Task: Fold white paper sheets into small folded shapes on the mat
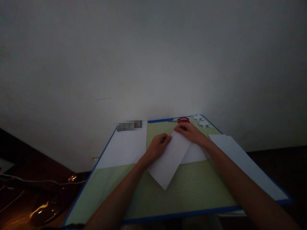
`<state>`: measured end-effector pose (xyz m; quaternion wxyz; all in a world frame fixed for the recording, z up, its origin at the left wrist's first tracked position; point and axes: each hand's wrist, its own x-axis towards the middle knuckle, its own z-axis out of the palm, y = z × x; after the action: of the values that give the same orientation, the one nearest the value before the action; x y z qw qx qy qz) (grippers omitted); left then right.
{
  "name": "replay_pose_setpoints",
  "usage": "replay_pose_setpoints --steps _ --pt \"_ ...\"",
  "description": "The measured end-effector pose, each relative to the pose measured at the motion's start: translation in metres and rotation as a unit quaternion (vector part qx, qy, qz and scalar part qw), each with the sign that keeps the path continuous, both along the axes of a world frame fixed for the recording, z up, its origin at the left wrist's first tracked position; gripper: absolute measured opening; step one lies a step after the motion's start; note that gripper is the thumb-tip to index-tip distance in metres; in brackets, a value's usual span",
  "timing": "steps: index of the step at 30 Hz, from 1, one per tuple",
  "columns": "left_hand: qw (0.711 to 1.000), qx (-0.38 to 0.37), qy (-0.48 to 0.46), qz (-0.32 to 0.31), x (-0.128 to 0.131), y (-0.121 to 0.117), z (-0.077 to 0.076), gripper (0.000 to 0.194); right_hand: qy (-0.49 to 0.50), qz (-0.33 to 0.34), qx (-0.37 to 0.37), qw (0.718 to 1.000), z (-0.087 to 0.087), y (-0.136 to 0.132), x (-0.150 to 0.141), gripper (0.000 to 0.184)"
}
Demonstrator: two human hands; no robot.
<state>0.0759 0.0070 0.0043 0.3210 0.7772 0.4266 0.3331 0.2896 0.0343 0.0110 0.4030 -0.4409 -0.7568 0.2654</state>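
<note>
White sheet over mid-surface; right hand pinches its far end, left hand grips the left edge, presumably to keep it flat and steady. Long axis slants near-left to far-right, near corner towards wearer. Red-handled scissors beyond, clear of the folding area's middle

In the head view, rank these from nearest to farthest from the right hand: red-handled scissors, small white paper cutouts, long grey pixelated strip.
1. Red-handled scissors, just beyond the right hand.
2. Small white paper cutouts, far right corner.
3. Long grey pixelated strip, far left corner.
</note>
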Motion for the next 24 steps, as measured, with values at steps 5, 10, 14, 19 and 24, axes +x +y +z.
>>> replay_pose_setpoints --steps 5,10,14,19,24 --pt "1.0 -0.004 0.002 0.025 0.001 0.001 -0.002 0.035 0.005 0.0 -0.003 1.0 0.001 -0.001 0.002 0.027" --pt "0.999 0.004 0.019 0.029 0.001 0.003 -0.005 0.037 -0.002 -0.008 -0.001 1.0 0.0 -0.001 0.004 0.029" --pt "0.999 0.018 0.038 -0.013 0.0 -0.001 -0.003 0.033 -0.009 -0.026 0.002 1.0 -0.001 0.001 0.008 0.032" --pt "0.998 -0.009 0.0 -0.054 -0.002 -0.004 -0.002 0.023 -0.008 -0.029 -0.003 1.0 -0.002 0.002 0.013 0.033" --pt "0.999 -0.022 -0.023 -0.036 -0.004 0.0 -0.005 0.026 -0.003 -0.04 -0.002 0.999 0.002 0.0 0.013 0.033"
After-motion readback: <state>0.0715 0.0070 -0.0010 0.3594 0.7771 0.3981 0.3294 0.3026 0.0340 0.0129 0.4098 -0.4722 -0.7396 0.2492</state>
